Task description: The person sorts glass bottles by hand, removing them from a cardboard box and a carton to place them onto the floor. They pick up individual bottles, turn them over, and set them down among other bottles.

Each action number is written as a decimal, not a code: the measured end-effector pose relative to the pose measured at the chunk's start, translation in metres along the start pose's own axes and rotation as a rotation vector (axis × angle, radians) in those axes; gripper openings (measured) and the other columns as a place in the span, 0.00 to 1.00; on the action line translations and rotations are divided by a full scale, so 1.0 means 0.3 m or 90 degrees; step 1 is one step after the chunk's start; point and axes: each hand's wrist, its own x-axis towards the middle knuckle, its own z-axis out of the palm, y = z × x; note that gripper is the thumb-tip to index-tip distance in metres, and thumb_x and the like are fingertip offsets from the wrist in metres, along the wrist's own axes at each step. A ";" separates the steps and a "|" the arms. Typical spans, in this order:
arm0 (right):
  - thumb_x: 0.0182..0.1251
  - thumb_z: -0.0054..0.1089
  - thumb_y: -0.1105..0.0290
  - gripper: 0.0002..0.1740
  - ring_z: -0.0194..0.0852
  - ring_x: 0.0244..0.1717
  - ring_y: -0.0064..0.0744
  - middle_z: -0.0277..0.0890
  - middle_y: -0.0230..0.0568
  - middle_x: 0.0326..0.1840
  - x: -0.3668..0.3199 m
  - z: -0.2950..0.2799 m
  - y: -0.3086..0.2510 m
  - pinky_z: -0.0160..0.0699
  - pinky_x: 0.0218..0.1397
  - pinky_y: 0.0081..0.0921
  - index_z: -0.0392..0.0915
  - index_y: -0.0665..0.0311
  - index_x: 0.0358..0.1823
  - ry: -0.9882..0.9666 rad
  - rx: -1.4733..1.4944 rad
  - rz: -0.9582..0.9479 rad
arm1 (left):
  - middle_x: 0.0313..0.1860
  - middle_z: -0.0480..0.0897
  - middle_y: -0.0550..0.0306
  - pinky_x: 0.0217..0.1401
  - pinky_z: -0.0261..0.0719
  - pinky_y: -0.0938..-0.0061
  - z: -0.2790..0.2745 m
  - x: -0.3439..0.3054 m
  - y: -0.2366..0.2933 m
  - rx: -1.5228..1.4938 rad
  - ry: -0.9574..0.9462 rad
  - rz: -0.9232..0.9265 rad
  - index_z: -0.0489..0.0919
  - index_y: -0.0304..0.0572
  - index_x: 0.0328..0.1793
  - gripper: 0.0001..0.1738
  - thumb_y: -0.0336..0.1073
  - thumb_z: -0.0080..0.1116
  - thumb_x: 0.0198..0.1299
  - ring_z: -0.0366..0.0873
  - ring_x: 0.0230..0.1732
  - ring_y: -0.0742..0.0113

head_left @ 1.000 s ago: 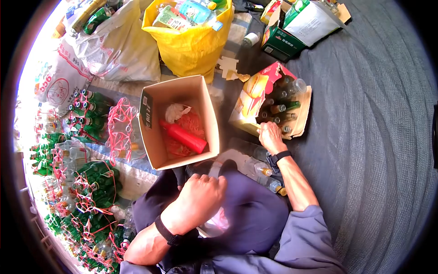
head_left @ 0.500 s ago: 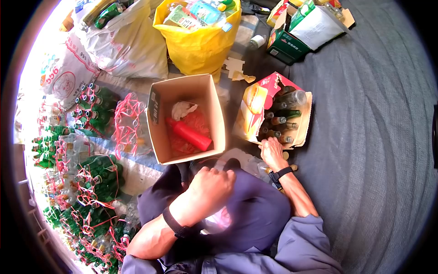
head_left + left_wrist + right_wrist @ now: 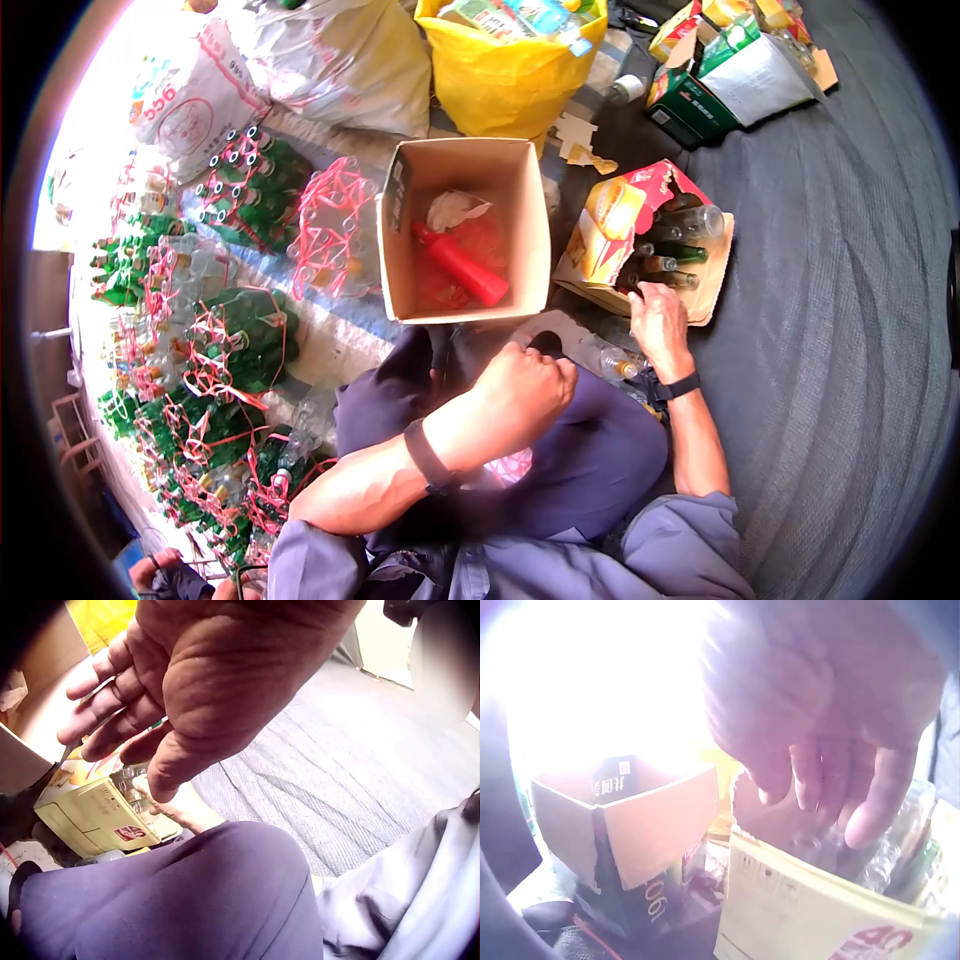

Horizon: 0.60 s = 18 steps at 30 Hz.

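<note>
My right hand (image 3: 660,325) reaches over the near edge of a red and yellow carton (image 3: 608,235) packed with glass bottles (image 3: 690,222). In the right wrist view its fingers (image 3: 877,802) point down among the bottle mouths, with no bottle gripped between them. My left hand (image 3: 525,390) hovers above my lap, palm down. The left wrist view shows its fingers (image 3: 97,716) loosely bent and holding nothing. Ahead of it stands an open cardboard box (image 3: 520,170) containing a red cylindrical object (image 3: 465,268), pink-red string and a crumpled white piece.
Bundles of green bottles (image 3: 245,330) and clear ones tied with pink string crowd the left. A yellow bag (image 3: 500,85) of plastic bottles and white sacks (image 3: 345,65) stand behind. A green carton (image 3: 690,105) sits at the back right. Clear bottles (image 3: 620,362) lie beside my knee.
The head view has shifted, so the surroundings sit farther right. My right hand has stayed at the carton's near edge, its fingers now further over the bottles. My left hand keeps hovering over my lap.
</note>
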 end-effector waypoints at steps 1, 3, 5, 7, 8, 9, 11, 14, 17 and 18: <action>0.68 0.65 0.66 0.13 0.83 0.46 0.56 0.85 0.55 0.42 0.019 -0.055 -0.043 0.82 0.50 0.48 0.86 0.69 0.45 -0.043 0.023 0.006 | 0.32 0.85 0.53 0.39 0.80 0.65 0.001 -0.005 -0.003 0.006 0.011 0.006 0.77 0.36 0.45 0.11 0.34 0.58 0.59 0.87 0.35 0.58; 0.71 0.63 0.63 0.14 0.81 0.33 0.60 0.83 0.56 0.32 0.055 -0.100 -0.115 0.80 0.40 0.49 0.85 0.68 0.35 -0.039 0.132 -0.051 | 0.31 0.85 0.53 0.38 0.80 0.65 0.001 -0.013 -0.006 0.014 0.022 0.008 0.76 0.37 0.44 0.11 0.34 0.58 0.58 0.87 0.35 0.58; 0.72 0.63 0.60 0.17 0.81 0.30 0.54 0.82 0.53 0.29 0.105 -0.026 -0.136 0.81 0.36 0.45 0.83 0.69 0.33 -0.157 0.234 -0.004 | 0.30 0.85 0.54 0.37 0.80 0.66 0.000 -0.016 -0.005 0.020 0.034 0.015 0.76 0.38 0.43 0.10 0.35 0.59 0.58 0.87 0.33 0.58; 0.73 0.64 0.52 0.24 0.81 0.24 0.40 0.79 0.44 0.25 0.155 0.030 -0.181 0.81 0.28 0.35 0.79 0.69 0.30 -0.347 0.415 0.146 | 0.30 0.85 0.54 0.37 0.80 0.66 -0.003 -0.021 0.002 0.017 0.032 0.017 0.76 0.38 0.42 0.10 0.35 0.58 0.58 0.87 0.33 0.58; 0.73 0.64 0.47 0.28 0.79 0.23 0.32 0.76 0.38 0.23 0.179 0.055 -0.214 0.80 0.24 0.28 0.76 0.69 0.29 -0.418 0.498 0.249 | 0.30 0.85 0.54 0.37 0.81 0.65 -0.005 -0.019 0.002 0.014 0.028 0.017 0.76 0.38 0.42 0.10 0.35 0.58 0.58 0.87 0.33 0.58; 0.71 0.65 0.45 0.30 0.79 0.24 0.27 0.74 0.35 0.23 0.193 0.115 -0.210 0.79 0.23 0.24 0.74 0.68 0.29 -0.442 0.552 0.257 | 0.30 0.85 0.54 0.37 0.81 0.65 -0.003 -0.022 0.005 0.017 0.033 0.019 0.76 0.38 0.42 0.10 0.35 0.58 0.58 0.87 0.33 0.58; 0.67 0.69 0.43 0.32 0.78 0.25 0.26 0.71 0.33 0.24 0.240 0.150 -0.243 0.81 0.21 0.23 0.70 0.66 0.29 -0.470 0.593 0.246 | 0.31 0.86 0.53 0.36 0.81 0.65 0.001 -0.026 0.002 0.005 0.043 0.016 0.76 0.38 0.42 0.09 0.35 0.58 0.59 0.87 0.34 0.58; 0.71 0.66 0.54 0.29 0.82 0.22 0.36 0.77 0.49 0.23 0.295 0.166 -0.345 0.85 0.21 0.33 0.75 0.79 0.25 -0.501 0.397 0.240 | 0.32 0.86 0.52 0.36 0.82 0.65 -0.001 -0.027 -0.003 -0.009 0.031 0.008 0.76 0.37 0.42 0.09 0.34 0.57 0.60 0.88 0.34 0.57; 0.66 0.56 0.70 0.19 0.87 0.21 0.47 0.77 0.62 0.20 0.280 0.197 -0.366 0.88 0.25 0.38 0.77 0.84 0.24 -0.413 0.369 0.158 | 0.32 0.86 0.52 0.36 0.82 0.64 -0.005 -0.023 -0.008 -0.010 0.025 0.011 0.76 0.37 0.43 0.09 0.34 0.57 0.61 0.88 0.34 0.56; 0.63 0.53 0.71 0.18 0.86 0.19 0.46 0.77 0.61 0.18 0.279 0.194 -0.362 0.87 0.26 0.38 0.77 0.83 0.22 -0.404 0.362 0.056 | 0.32 0.86 0.52 0.36 0.82 0.64 -0.006 -0.025 -0.008 -0.008 0.027 0.015 0.76 0.37 0.43 0.09 0.34 0.57 0.61 0.88 0.34 0.56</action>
